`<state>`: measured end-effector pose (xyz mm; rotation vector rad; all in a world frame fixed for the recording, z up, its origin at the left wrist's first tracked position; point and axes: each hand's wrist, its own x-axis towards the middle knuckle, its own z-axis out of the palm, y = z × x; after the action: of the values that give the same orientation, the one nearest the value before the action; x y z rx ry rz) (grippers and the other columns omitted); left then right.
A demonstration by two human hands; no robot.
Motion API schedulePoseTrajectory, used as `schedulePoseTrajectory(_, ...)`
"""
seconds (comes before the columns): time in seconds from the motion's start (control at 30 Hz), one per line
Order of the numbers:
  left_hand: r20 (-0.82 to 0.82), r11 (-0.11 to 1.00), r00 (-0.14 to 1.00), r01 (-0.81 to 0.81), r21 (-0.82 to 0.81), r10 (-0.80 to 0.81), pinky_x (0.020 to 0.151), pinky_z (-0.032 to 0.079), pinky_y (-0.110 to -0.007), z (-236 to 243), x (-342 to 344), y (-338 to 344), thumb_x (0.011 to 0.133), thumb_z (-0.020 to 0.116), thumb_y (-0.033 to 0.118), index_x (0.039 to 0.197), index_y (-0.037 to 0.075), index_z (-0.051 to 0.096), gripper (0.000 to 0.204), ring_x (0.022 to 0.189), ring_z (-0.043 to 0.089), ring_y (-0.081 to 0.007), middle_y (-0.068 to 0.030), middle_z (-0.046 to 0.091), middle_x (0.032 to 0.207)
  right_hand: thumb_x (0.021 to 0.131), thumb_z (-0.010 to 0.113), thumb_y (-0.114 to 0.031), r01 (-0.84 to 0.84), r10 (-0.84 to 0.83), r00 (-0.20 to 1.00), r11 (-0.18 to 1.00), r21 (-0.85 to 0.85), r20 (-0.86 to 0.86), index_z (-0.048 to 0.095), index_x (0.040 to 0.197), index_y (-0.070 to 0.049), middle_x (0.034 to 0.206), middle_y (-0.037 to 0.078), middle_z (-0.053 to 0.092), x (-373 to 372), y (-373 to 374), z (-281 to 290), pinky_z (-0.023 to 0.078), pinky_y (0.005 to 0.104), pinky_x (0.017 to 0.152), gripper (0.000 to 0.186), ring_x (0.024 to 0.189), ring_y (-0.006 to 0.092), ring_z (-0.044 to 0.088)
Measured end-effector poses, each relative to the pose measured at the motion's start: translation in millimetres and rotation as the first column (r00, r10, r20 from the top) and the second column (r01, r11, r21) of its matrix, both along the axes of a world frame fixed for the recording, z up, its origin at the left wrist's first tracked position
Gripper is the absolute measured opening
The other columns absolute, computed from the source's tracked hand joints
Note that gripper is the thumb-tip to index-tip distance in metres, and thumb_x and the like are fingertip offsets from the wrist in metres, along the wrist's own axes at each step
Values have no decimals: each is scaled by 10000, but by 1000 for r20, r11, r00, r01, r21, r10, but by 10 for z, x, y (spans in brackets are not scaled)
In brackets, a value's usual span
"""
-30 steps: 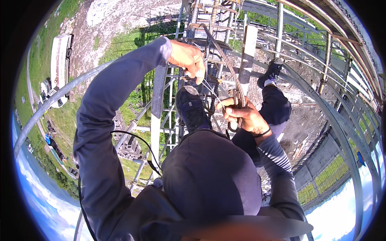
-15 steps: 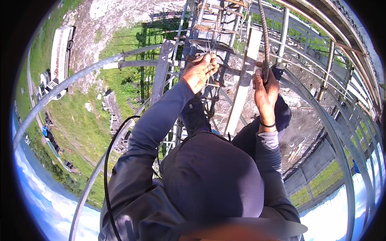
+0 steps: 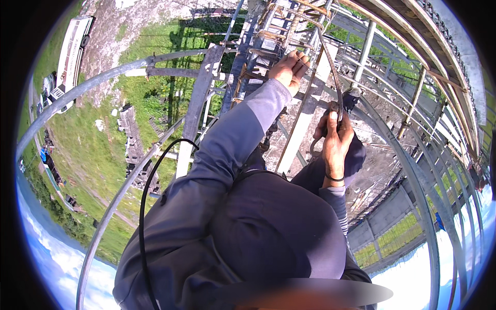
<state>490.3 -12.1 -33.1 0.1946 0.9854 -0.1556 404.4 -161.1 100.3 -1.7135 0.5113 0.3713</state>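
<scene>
Steel rod [image 3: 336, 78], clasped in my right hand [image 3: 337, 135] and slanting toward the rebar cage [image 3: 272, 36], wants steadying while I place my left hand [image 3: 290, 70] precisely there, fingers curled, any hold unclear.

No text, label, brand, number or sign is legible on any surface near the left hand [image 3: 290, 70] or the right hand [image 3: 337, 137]. The truck [image 3: 71, 54], well apart to the left of both hands, appears too small for any marking on it to be read.
</scene>
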Motion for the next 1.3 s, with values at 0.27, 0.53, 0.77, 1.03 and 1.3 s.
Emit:
schedulePoseTrajectory(0.27,116,856,934,356,-374,-338,580,574,-216,-61,183,1037,1078,310,20,1304,-86,566,357,589,515,-92,-7,526,744,1077,556,-216,167,-131,978,959,230,-165,451,1427,10,784,85,599,142,-155,139,556,326,457,430,524,165,586)
schedulePoseTrajectory(0.53,105,691,968,238,-682,-230,448,457,-209,-198,297,1328,1071,322,4,1471,-99,406,421,559,444,-89,-23,466,768,1080,539,-203,162,-42,929,940,301,-369,465,1433,-34,797,61,548,304,-290,242,497,275,454,398,524,122,532)
schedulePoseTrajectory(0.77,127,818,903,426,-386,-410,619,643,-231,-138,182,1429,1042,432,31,1320,-70,523,310,594,542,-72,-11,535,767,1096,525,-285,258,-47,867,895,365,-497,520,1322,-34,696,9,462,388,-265,489,450,262,396,338,445,78,438)
schedulePoseTrajectory(1.03,480,818,849,429,-382,-221,905,651,-504,59,142,573,1123,412,286,1142,30,605,321,1128,714,-327,-145,747,1094,1106,501,-299,137,107,820,917,374,-563,511,1162,-48,678,-26,415,625,-126,674,400,227,369,257,418,37,370)
schedulePoseTrajectory(1.3,180,915,983,37,-401,40,887,636,-504,-48,170,-352,948,622,581,1202,93,636,550,905,724,-267,-102,732,1085,1068,585,-288,-296,312,731,946,129,-607,510,1148,-57,685,-31,422,1500,-268,1071,426,240,379,255,427,40,380)
